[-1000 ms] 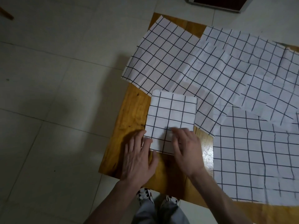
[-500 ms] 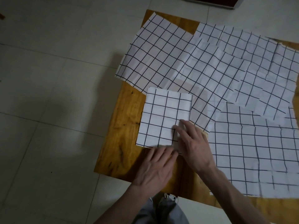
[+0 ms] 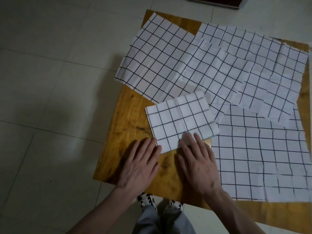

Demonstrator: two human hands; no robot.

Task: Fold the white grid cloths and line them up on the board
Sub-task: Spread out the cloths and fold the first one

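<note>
A folded white grid cloth (image 3: 181, 120) lies on the wooden board (image 3: 130, 125), turned with its long side across and slightly tilted. My left hand (image 3: 140, 164) lies flat on the board, fingertips at the cloth's near left corner. My right hand (image 3: 198, 163) is flat too, its fingertips resting on the cloth's near edge. Neither hand grips anything. Unfolded grid cloths are spread over the board: one at the far left (image 3: 158, 59), one across the back (image 3: 253, 68), one at the right (image 3: 263, 159).
The board sits on a pale tiled floor (image 3: 50, 98). My shoes (image 3: 146, 200) and trouser legs show below its near edge. A dark framed object (image 3: 217, 0) stands at the top edge of the view.
The folded cloth has been turned from upright to lying sideways and tilted. Both hands have slid back to its near edge and now lie flat, side by side.
</note>
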